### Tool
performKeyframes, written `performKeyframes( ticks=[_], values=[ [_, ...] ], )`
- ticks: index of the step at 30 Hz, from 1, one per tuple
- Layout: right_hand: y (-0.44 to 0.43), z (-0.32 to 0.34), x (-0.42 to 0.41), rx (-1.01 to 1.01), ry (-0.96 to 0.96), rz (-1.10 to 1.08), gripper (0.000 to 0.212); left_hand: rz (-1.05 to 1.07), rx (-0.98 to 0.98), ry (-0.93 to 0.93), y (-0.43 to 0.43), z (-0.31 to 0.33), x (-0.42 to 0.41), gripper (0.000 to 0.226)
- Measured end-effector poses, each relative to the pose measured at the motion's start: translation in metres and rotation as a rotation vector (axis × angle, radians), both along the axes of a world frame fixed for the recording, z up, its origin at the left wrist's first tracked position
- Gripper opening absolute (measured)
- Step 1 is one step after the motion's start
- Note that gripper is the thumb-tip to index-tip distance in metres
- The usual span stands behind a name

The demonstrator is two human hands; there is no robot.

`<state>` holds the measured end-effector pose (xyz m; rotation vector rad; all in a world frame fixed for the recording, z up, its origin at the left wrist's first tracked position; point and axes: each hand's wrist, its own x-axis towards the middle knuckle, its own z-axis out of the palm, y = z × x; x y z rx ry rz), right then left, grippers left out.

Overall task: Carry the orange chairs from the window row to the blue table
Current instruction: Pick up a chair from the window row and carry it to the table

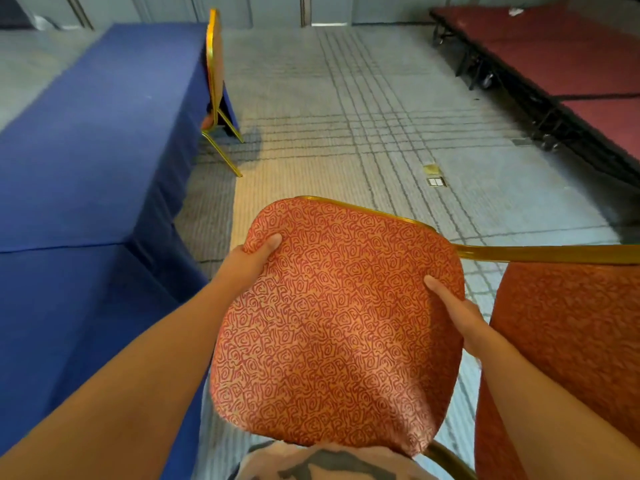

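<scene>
1. Floor: pale grey carpet with dark grid lines (381, 98), running ahead of the left-hand fingers (273, 241).
2. Dark red stage platforms on black metal frames (554, 53): ahead-right of the right-hand fingers (437, 287), well apart.
3. Small metal floor socket plate (435, 182): directly ahead of the right-hand fingers.
4. Grey panelled wall (277, 8): far end.

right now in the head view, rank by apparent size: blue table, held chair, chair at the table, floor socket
1. blue table
2. held chair, close behind; its nearness to the camera inflates it
3. chair at the table
4. floor socket
</scene>
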<state>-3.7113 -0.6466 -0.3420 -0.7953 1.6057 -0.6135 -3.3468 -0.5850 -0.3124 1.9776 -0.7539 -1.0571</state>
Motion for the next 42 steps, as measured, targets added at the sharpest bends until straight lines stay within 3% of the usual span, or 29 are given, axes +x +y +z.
performKeyframes(
  ticks=[3, 6, 9, 11, 15, 20, 29, 34, 37, 42],
  values=[
    [-0.054, -0.003, 0.030, 0.023, -0.020, 0.060, 0.139, 0.033, -0.001, -0.028, -0.039, 0.004, 0.020, 0.082],
    [-0.097, -0.010, 0.063, 0.056, -0.050, 0.106, 0.111, 0.087, 0.019, -0.027, -0.071, -0.003, 0.049, 0.075],
    [-0.144, -0.025, 0.091, 0.059, 0.001, 0.151, 0.136, 0.120, 0.032, 0.001, -0.103, -0.018, 0.076, 0.070],
    [-0.185, -0.032, 0.118, 0.075, 0.024, 0.194, 0.142, 0.139, 0.044, 0.026, -0.133, -0.032, 0.101, 0.072],
    [-0.260, -0.035, 0.178, 0.067, 0.047, 0.201, 0.123, 0.144, 0.058, 0.020, -0.209, -0.047, 0.155, 0.070],
    [-0.364, -0.026, 0.254, 0.016, 0.039, 0.187, 0.148, 0.122, 0.026, -0.041, -0.318, -0.028, 0.240, 0.072],
    [-0.520, -0.007, 0.374, 0.001, 0.037, 0.209, 0.130, 0.127, 0.046, -0.087, -0.471, -0.014, 0.363, 0.110],
    [-0.631, -0.024, 0.436, -0.027, 0.088, 0.259, 0.116, 0.196, 0.024, -0.046, -0.553, -0.038, 0.409, 0.089],
    [-0.699, -0.031, 0.479, -0.014, 0.072, 0.303, 0.092, 0.235, 0.038, -0.030, -0.608, -0.043, 0.441, 0.084],
    [-0.782, -0.045, 0.527, 0.067, 0.142, 0.344, 0.114, 0.322, 0.138, 0.023, -0.668, -0.059, 0.480, 0.087]
  ],
)
